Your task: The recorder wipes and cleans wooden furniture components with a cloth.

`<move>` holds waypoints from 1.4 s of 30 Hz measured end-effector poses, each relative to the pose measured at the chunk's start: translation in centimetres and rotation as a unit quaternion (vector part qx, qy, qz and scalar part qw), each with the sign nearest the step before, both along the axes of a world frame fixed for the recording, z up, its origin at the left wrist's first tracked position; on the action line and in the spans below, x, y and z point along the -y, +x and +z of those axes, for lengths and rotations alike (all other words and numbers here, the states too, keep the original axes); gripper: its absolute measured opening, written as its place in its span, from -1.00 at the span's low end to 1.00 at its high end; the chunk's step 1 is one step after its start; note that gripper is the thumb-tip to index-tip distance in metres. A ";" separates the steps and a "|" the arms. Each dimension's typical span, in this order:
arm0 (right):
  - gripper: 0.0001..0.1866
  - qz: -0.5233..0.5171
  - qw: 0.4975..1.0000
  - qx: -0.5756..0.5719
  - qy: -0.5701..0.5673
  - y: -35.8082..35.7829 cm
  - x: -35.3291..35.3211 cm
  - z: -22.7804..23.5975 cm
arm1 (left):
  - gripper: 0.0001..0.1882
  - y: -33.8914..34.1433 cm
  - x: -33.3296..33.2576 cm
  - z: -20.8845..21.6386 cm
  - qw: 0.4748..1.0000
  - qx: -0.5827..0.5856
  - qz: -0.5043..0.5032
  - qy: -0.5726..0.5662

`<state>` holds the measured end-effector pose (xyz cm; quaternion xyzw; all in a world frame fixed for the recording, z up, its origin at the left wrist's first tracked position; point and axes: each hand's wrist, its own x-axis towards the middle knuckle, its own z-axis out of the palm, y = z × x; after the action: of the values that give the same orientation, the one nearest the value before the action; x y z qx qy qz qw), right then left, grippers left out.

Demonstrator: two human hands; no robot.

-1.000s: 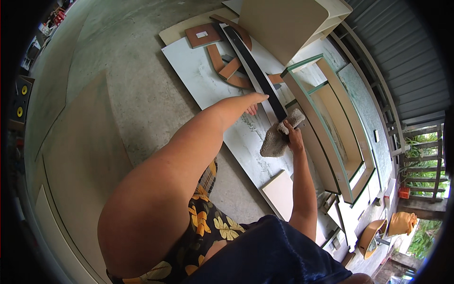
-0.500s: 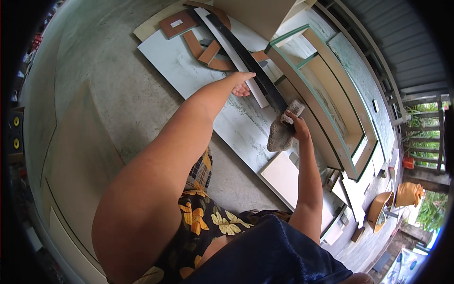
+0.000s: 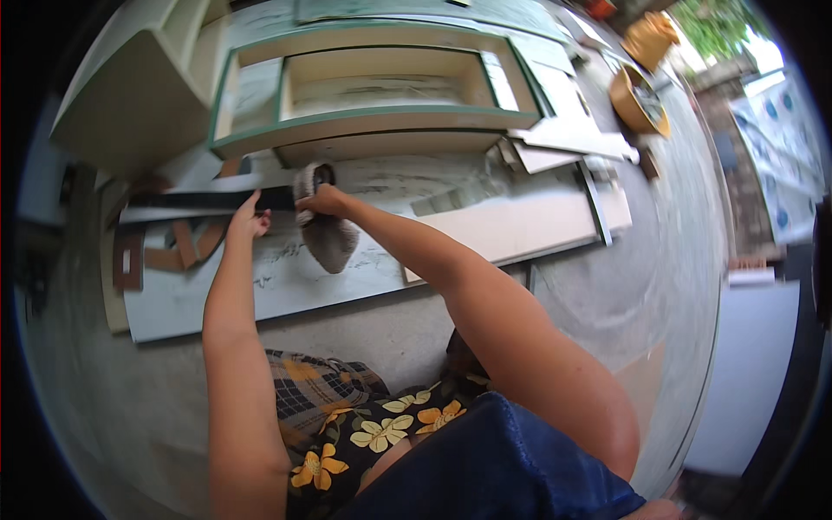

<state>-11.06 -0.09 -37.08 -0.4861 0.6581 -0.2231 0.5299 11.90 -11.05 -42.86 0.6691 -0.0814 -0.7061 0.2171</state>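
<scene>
A long black strip lies crosswise in front of me above a marbled white board. My left hand holds it by its near edge, thumb over the top and fingers partly curled below. My right hand is closed on a fluffy grey-brown cloth, which is wrapped about the strip's right end and hangs down in a flap. The cloth hides that end of the strip. Brown curved and straight wooden pieces lie on the marbled board near my left hand.
Beyond my hands stands a cream, green-edged open frame, with a cream cabinet at far left. Cream panels lie to the right. A yellow-orange basin stands farther off at right, on the grey concrete floor.
My view has swung to the right, so the strip now runs crosswise instead of slanting. Both hands stay on the strip and cloth, now closer together. The cloth's flap still hangs down.
</scene>
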 end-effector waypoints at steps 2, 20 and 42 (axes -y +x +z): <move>-0.17 -0.009 1.000 0.009 -0.016 -1.4 0.1 -0.1 | -0.33 -0.8 0.8 -0.6 0.998 -0.006 -0.047 -0.051; -0.40 0.013 0.993 -0.102 0.051 -23.8 -8.5 14.9 | -0.10 -1.5 1.0 1.3 0.990 -0.019 -0.139 0.031; -0.55 -0.703 0.704 0.009 -0.103 -38.3 -56.1 -6.8 | -0.57 -23.0 -17.9 8.7 0.521 0.201 -0.793 -0.243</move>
<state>-49.35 56.04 -43.90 0.0681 0.7770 -0.6017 0.1721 -11.12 6.89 -34.15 0.3733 -0.7883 -0.3857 -0.3009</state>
